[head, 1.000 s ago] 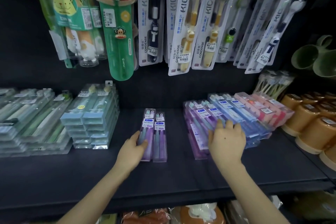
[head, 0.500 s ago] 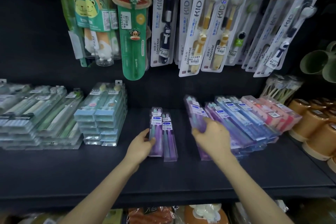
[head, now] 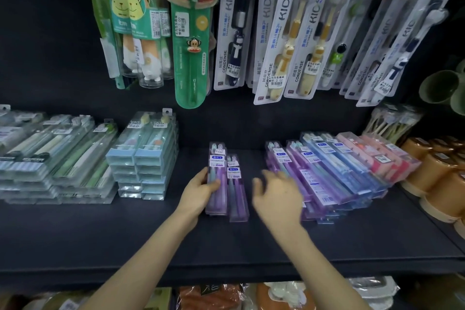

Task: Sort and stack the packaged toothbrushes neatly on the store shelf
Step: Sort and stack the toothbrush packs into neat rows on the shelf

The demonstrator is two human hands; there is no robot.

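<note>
Two piles of purple toothbrush packs lie side by side mid-shelf. My left hand [head: 200, 192] grips the left pile [head: 218, 166] from its left side, thumb on top. The right pack [head: 236, 194] lies flat beside it, a little nearer to me. My right hand [head: 276, 196] is blurred, with fingers spread and nothing in it. It hovers between these packs and the slanted row of purple packs [head: 299, 163], blue packs [head: 334, 156] and pink packs [head: 377, 156] to the right, covering that row's near left corner.
A light-blue pack stack [head: 143, 161] and clear green-brush packs [head: 55, 156] stand on the left of the dark shelf [head: 226, 249]. Kids toothbrush cards [head: 284, 33] hang above. Orange cups [head: 432, 178] and green cups [head: 437, 85] crowd the right end.
My right hand lifted a purple pack off the right row and carried it left. Now that hand is empty and spread. My left hand stayed on the centre pile.
</note>
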